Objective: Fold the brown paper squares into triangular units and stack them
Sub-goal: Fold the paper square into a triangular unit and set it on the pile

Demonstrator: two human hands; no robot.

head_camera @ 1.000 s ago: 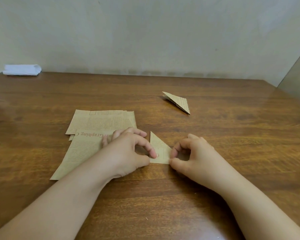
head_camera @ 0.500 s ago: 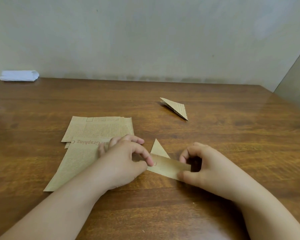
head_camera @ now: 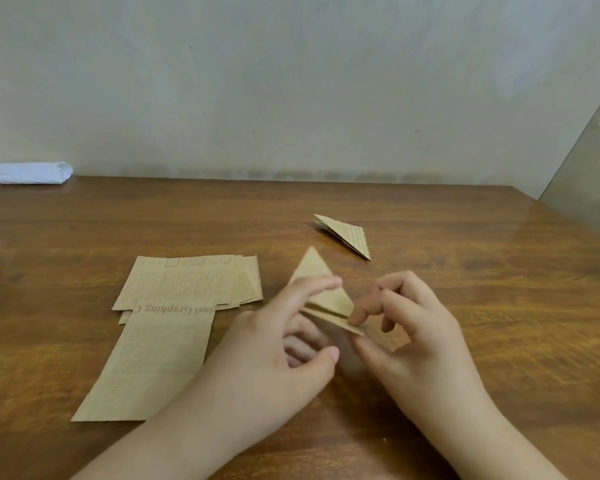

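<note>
Triangular unit [head_camera: 323, 289], half-folded: we pinch it with left hand [head_camera: 274, 355] and right hand [head_camera: 413, 327], aligning edges before creasing flat

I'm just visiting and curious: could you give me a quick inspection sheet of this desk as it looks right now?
Surface: wooden table, glossy.
Job's things: half-folded triangle between both hands; finished triangle lying behind it; unfolded printed sheets overlapping at left.
Clutter: white bundle at far left corner.
Grippers: left hand and right hand both pinch the half-folded triangle.
Cables: nothing seen.
Surroundings: plain wall behind.
</note>
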